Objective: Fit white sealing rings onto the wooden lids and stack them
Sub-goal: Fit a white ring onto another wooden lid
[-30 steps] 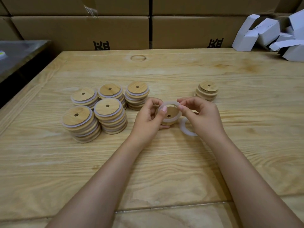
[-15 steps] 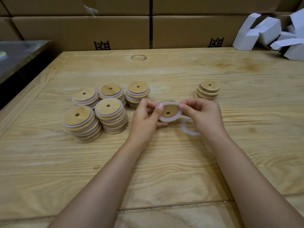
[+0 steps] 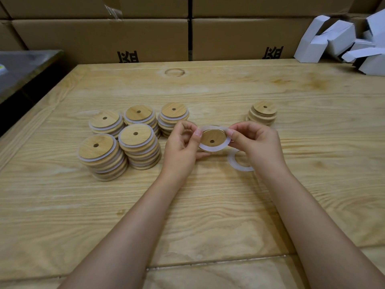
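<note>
While both hands work over the worktop (image 3: pixel 208 205), status left to right:

- Well left of my left hand: five stacks of ringed lids (image 3: pixel 135 135), clustered close, with white bands showing between the wood discs.
- Left hand (image 3: pixel 183 147): fingers curled, thumb and fingertips pinching the left edge of the wooden lid.
- Wooden lid (image 3: pixel 213 137): held between the two hands, face with the small hole turned up towards me. Can't tell if it clears the worktop.
- White sealing ring (image 3: pixel 210 148): around that lid, widest along the near edge. Can't tell if it's seated all the way round.
- Right hand (image 3: pixel 257 143): fingers curled, thumb and forefinger pinching the right edge of ring and lid.
- Loose ring (image 3: pixel 233 163): flat on the worktop just below the right hand, partly hidden by it.
- Beyond the right hand, near it: a short stack of bare lids (image 3: pixel 263 112).
- Far beyond and to the right: folded white cartons (image 3: pixel 333 40).
- Brown cardboard boxes (image 3: pixel 100 38) run along the back.
</note>
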